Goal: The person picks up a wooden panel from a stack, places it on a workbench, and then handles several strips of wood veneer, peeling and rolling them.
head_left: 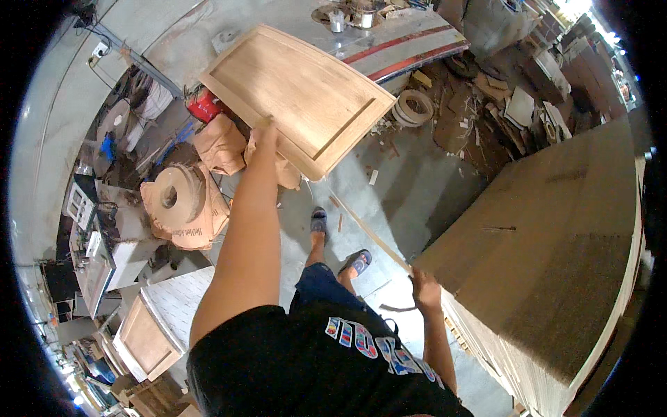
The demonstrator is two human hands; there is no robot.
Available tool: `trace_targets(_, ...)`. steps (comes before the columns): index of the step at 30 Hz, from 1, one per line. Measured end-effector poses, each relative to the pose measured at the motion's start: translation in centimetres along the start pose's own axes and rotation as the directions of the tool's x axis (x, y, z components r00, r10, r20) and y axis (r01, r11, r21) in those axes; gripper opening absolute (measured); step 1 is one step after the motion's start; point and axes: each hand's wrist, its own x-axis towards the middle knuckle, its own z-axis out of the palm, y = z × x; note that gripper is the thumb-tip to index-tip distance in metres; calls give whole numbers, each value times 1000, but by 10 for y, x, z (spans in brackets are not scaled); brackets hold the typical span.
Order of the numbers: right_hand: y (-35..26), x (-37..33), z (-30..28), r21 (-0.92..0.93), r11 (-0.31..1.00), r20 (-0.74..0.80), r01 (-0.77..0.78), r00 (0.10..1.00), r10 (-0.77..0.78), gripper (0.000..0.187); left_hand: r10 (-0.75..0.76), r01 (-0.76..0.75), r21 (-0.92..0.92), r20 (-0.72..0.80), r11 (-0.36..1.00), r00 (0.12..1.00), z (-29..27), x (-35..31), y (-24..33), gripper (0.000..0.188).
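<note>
Black shirt (278, 361), left grip (263, 131) partly behind panel (299, 90)

The panel (299, 83) looks like pale bare wood, smooth and matt, its grain showing. Beyond the panel, the desk (434, 40) has a smooth, faintly glossy top. Left of the panel, a red object (203, 105) has a plastic-like gloss, and a brown paper sack (219, 144) is matt and creased. Right of and below the panel, the board stack (549, 222) has a dull, fibrous-looking brown top. Directly below the panel, the narrow strip (373, 238) looks like matt wood; nearer the wearer, the black shirt (278, 365) is matt cloth.
</note>
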Motion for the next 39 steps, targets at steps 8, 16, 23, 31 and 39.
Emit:
trace_targets(8,-2,57,-1,35,929,96,-368,927,364,73,-30,224,-567,330,793,943,44,-184,-100,70)
trace_targets(16,-160,247,35,525,851,97,31,991,-96,68,-168,436,-605,448,666,878,38,-208,-84,64)
trace_targets(23,-225,323,97,730,666,310,-151,942,-126,68,-28,365,-614,486,700,874,-23,-207,-51,55)
trace_targets(31,-273,375,83,525,848,245,76,941,-236,26,36,352,-730,457,586,889,-22,-114,-56,53)
trace_targets(39,-294,441,61,298,919,212,259,921,-328,38,-24,181,-476,317,861,948,-70,-63,1,63)
